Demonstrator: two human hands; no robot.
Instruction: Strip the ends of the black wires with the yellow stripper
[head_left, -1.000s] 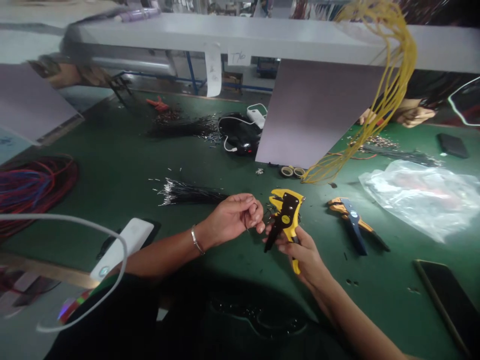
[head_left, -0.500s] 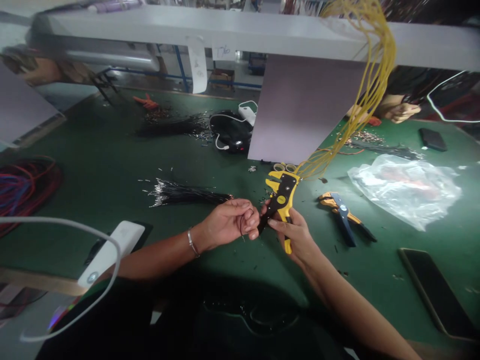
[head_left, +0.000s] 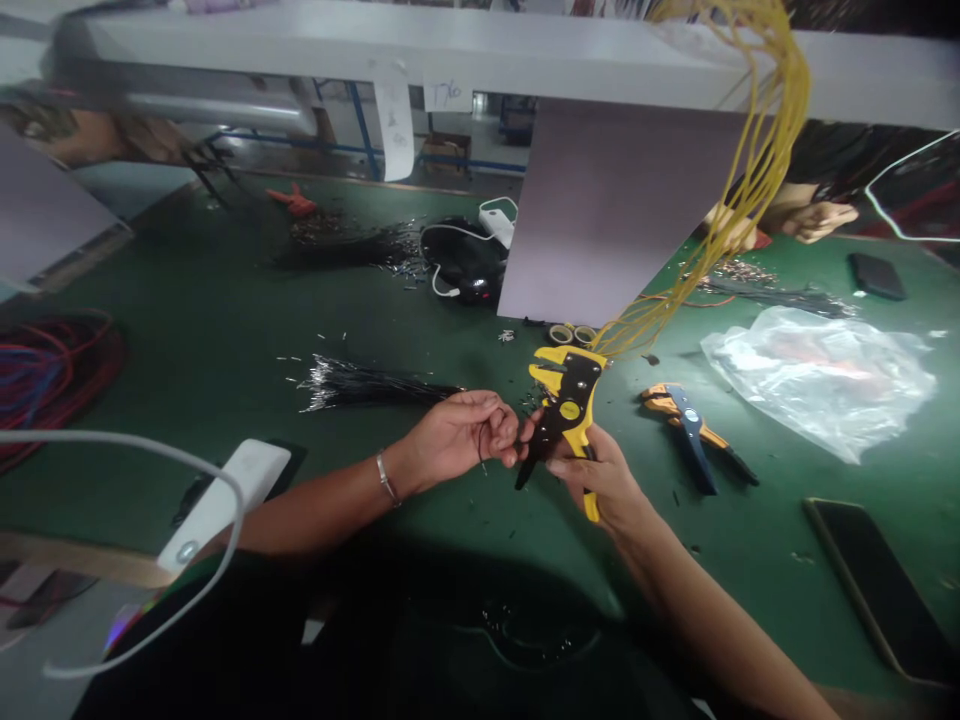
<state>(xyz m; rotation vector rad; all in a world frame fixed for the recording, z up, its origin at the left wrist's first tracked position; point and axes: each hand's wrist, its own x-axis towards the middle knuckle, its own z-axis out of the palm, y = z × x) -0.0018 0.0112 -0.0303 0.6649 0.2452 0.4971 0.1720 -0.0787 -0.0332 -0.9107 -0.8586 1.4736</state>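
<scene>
My right hand (head_left: 600, 470) is wrapped round a yellow and black wire stripper (head_left: 571, 405), its jaws pointing up and left. The fingers of my left hand (head_left: 480, 430) are curled in a pinch on a thin black wire (head_left: 482, 455), which hangs in a short loop below them. Both hands are close together, the left fingertips beside the stripper's black handle. A bundle of black wires (head_left: 375, 385) with shiny tips lies on the green table behind my left hand. To the right rests a second stripper, orange and dark blue (head_left: 688, 425).
Yellow wires (head_left: 772, 180) hang from the white shelf (head_left: 300, 50) overhead. A clear plastic bag (head_left: 817, 375) and a phone (head_left: 874, 580) lie to the right. At left are a white power strip (head_left: 225, 500) and coiled red-blue wires (head_left: 52, 380). Another person's hand (head_left: 821, 220) shows at back right.
The stripper's handles are spread wider apart than before, and the tool has shifted slightly right. My left hand keeps its pinch on the wire. The view has moved a little.
</scene>
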